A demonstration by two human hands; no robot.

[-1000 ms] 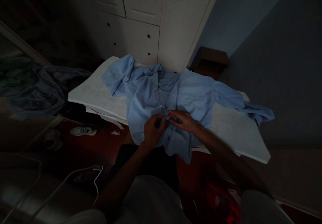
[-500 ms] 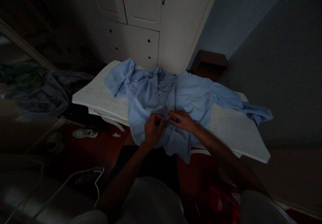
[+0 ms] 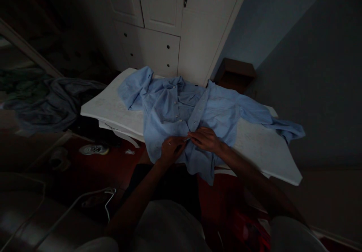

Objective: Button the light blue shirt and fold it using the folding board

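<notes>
A light blue button shirt (image 3: pixel 161 108) lies spread over a white table (image 3: pixel 263 150), its front partly open and its lower edge hanging over the near side. Both my hands meet at the lower part of the front opening. My left hand (image 3: pixel 172 148) pinches the shirt's edge from the left, fingers closed. From the right, my right hand (image 3: pixel 206 139) pinches the same spot with curled fingers. Whether a button sits between the fingertips is hidden. Above them, several buttons show along the left front edge, with buttonholes in the strip on the right.
A white wardrobe (image 3: pixel 161 42) stands behind the table, with a brown nightstand (image 3: pixel 239 67) to its right. Dark clothes (image 3: pixel 53 101) are heaped at the left. On the red floor lies a white shoe (image 3: pixel 94 149); a white wire hanger (image 3: pixel 107 203) shows at lower left.
The buttonhole strip has folded outward to the right, opening the front wider above my hands. My left hand has lowered and turned slightly, and the right hand's fingers have curled more.
</notes>
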